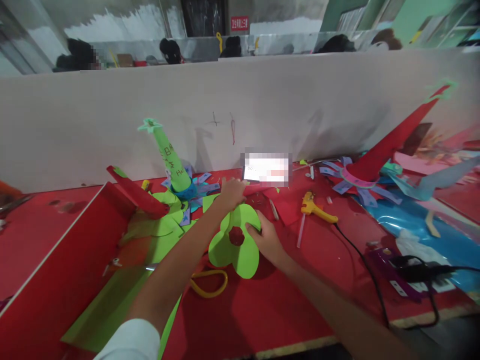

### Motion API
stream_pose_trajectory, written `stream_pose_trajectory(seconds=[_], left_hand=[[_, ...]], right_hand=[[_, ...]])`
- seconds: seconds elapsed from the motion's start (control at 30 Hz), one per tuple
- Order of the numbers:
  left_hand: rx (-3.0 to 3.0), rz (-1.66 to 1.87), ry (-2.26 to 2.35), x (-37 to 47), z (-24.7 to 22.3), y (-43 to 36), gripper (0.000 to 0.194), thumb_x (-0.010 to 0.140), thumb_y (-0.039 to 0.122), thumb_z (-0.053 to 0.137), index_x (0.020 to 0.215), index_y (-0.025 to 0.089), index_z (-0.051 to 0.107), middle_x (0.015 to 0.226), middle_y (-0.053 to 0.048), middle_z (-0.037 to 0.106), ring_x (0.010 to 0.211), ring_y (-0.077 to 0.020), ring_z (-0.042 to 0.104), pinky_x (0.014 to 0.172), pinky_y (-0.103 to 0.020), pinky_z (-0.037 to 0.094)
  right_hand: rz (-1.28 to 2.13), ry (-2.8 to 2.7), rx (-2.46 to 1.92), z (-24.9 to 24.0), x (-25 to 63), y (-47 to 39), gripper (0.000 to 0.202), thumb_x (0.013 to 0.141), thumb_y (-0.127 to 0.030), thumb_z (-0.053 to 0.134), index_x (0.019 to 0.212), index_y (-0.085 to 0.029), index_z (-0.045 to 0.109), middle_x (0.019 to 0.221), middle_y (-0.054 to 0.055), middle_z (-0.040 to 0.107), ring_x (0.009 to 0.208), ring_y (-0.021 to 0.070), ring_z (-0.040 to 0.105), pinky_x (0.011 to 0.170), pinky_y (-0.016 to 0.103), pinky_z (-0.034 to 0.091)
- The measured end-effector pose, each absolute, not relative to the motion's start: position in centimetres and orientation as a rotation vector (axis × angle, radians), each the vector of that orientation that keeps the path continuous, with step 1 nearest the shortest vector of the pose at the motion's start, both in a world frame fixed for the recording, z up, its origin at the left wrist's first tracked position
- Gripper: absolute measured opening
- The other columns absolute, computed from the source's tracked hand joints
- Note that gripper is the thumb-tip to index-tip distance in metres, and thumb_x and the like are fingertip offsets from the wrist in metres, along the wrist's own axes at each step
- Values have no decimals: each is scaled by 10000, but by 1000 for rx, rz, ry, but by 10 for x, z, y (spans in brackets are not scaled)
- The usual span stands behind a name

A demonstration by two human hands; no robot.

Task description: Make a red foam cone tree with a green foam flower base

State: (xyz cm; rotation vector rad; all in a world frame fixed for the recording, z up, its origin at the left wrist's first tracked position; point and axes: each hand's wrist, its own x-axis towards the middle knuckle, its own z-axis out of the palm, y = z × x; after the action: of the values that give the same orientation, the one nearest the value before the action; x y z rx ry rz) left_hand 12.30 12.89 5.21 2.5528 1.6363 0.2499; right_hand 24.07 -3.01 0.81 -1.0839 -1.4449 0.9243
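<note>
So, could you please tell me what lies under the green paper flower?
Under the green paper flower lies the red tabletop, visible through its centre hole. The right hand covers its right edge; the rest beneath is hidden.

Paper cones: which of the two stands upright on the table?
The green cone with a star tip, behind the left hand, stands nearly upright on a blue base. The red cone at far right leans steeply.

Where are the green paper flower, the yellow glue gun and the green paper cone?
green paper flower point(245, 260), head view, lower right petal.
yellow glue gun point(308, 204), head view, its body.
green paper cone point(171, 160), head view, middle of its side.
</note>
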Motion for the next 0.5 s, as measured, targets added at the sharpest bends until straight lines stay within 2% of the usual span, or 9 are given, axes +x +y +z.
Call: stream_pose_trajectory(seconds=[0.07,0.13,0.2,0.33,0.4,0.5], left_hand=[[2565,244,1637,116,51,126,517,710,190,912,1194,208,733,1130,-163,765,1203,-420,659,1152,-622,338],[2569,277,1665,104,51,124,442,820,225,824,1244,204,701,1142,-166,763,1183,-401,669,1128,-601,371],[2538,424,1696,89,50,124,454,913,307,736,1341,202,630,1225,-177,741,1209,-381,661,1092,-553,429],[2113,1176,1499,55,36,133,527,876,317,767,1347,181,575,1282,-158,706,1149,-285,694,1014,-408,533],[1962,1297,1467,41,23,137,526,868,314,760,1335,173,564,1225,-139,715,1069,-256,708,957,-385,559],[1881,1292,1508,29,4,138,530,849,297,763,1318,159,560,1179,-134,726,1036,-259,715,967,-419,563]], right_hand=[[922,-1468,-1099,11,240,-32,224,935,-348,590,1117,-223,631,966,48,759,844,237,690,762,346,561],[923,-1494,-1111,12,239,-33,200,931,-340,596,1094,-227,626,923,39,755,797,229,686,730,337,555],[924,-1512,-1109,12,238,-34,183,929,-336,599,1079,-233,626,891,35,756,773,229,689,708,332,551],[912,-1502,-1088,8,234,-34,203,936,-342,600,1100,-231,645,969,60,779,832,247,717,751,353,567],[934,-1495,-1087,7,234,-35,212,941,-346,604,1113,-231,650,994,66,783,861,253,727,773,362,577],[993,-1494,-1076,7,234,-35,217,948,-342,605,1130,-232,646,1021,69,791,891,255,742,797,372,593]])
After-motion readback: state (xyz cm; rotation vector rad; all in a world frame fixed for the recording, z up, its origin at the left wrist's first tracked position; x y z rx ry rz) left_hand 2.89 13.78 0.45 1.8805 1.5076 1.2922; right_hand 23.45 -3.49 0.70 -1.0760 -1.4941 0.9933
